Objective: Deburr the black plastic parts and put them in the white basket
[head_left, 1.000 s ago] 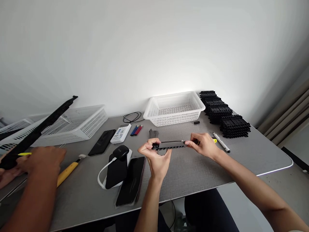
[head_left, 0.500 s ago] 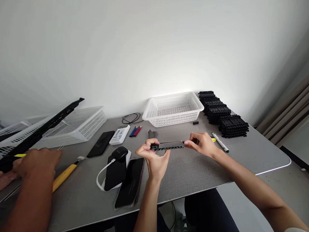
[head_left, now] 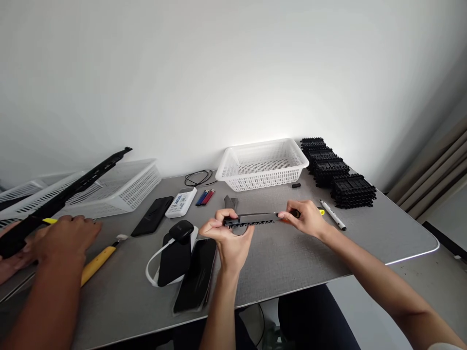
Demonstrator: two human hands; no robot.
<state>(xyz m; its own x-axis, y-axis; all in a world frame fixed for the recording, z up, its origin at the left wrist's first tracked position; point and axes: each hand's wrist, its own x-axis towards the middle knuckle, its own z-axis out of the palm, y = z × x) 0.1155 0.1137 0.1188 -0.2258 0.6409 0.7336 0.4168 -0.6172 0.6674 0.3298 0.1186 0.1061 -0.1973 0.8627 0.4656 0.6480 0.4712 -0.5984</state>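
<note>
My left hand (head_left: 230,243) is closed around the left end of a black plastic piece (head_left: 251,223) with a row of small scalloped teeth along its lower edge. The piece is held level above the table. At its right end, my right hand (head_left: 306,218) grips a craft knife (head_left: 321,212) with a black and yellow handle. The thumb and fingers hide most of the handle, and its thin tip meets the top edge of the piece. Whether the tip cuts into the plastic cannot be made out.
White baskets (head_left: 262,184) stand along the wall. Stacked black toothed pieces (head_left: 353,190) line the right, beside a marker (head_left: 333,215). Phones (head_left: 193,279), lighters (head_left: 205,197) and a yellow-handled tool (head_left: 98,265) lie leftward. A co-worker's hand (head_left: 62,240) works on a long black part (head_left: 80,187).
My left hand and the black piece have shifted slightly left, while my right hand stays nearly in place. The co-worker's hands and long black part have moved a little to the right.
</note>
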